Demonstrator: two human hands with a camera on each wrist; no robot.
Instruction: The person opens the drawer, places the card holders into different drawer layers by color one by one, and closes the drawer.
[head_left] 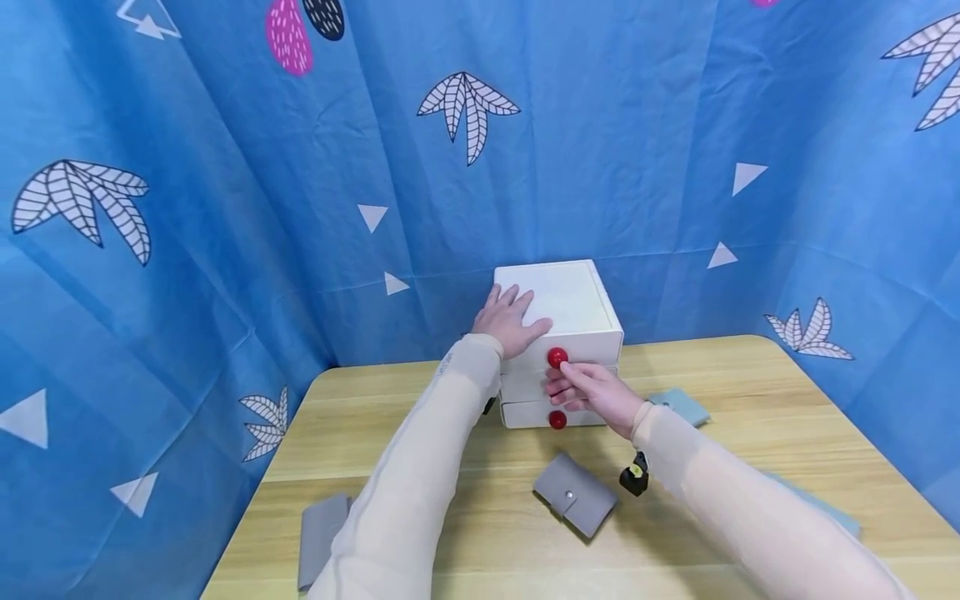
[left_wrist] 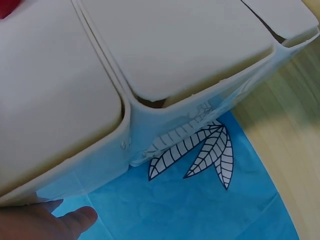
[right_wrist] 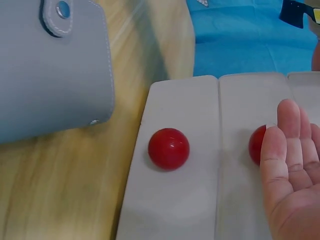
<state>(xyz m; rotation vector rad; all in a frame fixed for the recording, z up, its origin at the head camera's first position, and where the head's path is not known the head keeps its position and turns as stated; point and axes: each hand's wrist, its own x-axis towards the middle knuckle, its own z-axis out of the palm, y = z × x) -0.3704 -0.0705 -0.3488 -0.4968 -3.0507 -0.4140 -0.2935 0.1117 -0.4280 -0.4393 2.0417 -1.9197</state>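
Note:
A white box of stacked drawers (head_left: 558, 387) stands at the back of the table, with red ball knobs on its front. My left hand (head_left: 508, 323) rests with spread fingers on the top's left edge; in the left wrist view only part of that hand (left_wrist: 47, 222) shows beside the box. With thumb and finger, my right hand (head_left: 588, 390) pinches the top red knob (head_left: 557, 357) from below and the right. The right wrist view shows its other fingers in front of the middle knob (right_wrist: 256, 145), above the bottom knob (right_wrist: 169, 149). The drawers look pushed in.
A grey snap wallet (head_left: 576, 496) lies before the box, and another grey one (head_left: 321, 537) lies at the left by my sleeve. Light blue wallets (head_left: 681, 406) lie on the right, one partly under my forearm. A blue curtain (head_left: 637, 167) surrounds the table.

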